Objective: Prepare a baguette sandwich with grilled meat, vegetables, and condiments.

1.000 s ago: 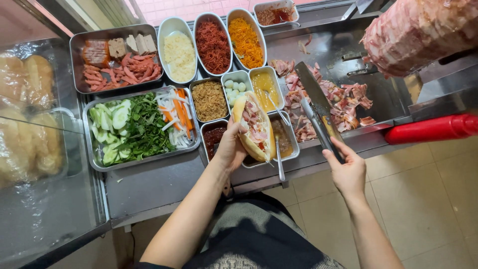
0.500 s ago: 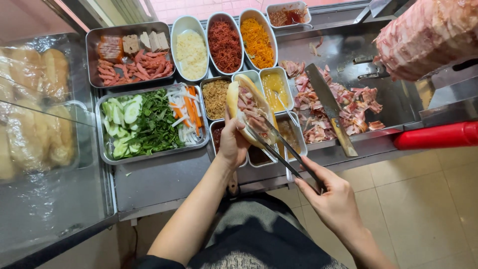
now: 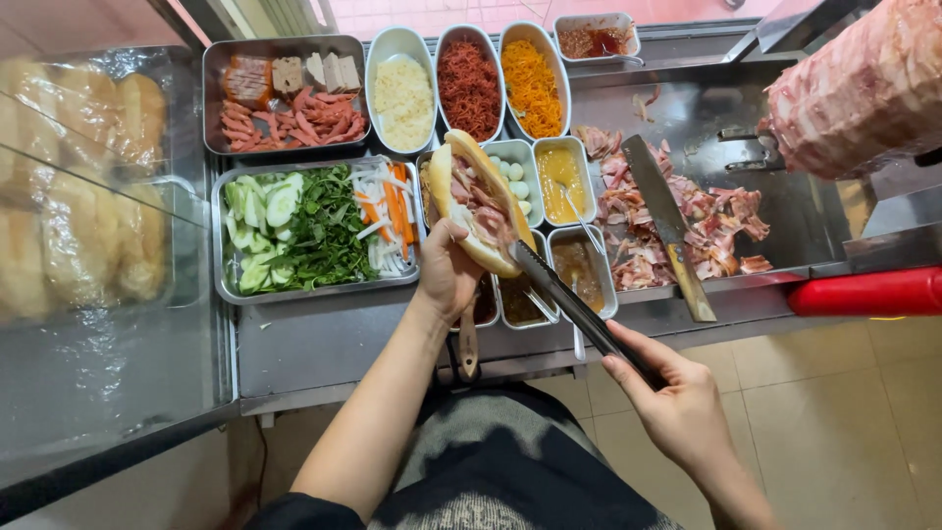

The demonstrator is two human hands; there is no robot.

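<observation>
My left hand (image 3: 446, 275) wrapped around split bread roll (image 3: 478, 201), holding it open side up over small sauce tubs at bench (image 3: 324, 344) centre; sliced meat already inside roll; my right hand (image 3: 677, 402) closed on metal tongs (image 3: 574, 304), tips at near end of roll, touching filling; knife (image 3: 667, 226) lies on tray of shaved meat (image 3: 726, 211), right; tray of greens and cucumber (image 3: 304, 231), left of roll.

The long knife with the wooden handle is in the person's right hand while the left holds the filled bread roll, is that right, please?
Not quite: in the head view the right hand holds metal tongs. The long knife with the wooden handle lies on the sliced meat tray. The left hand holds the filled bread roll.
</observation>
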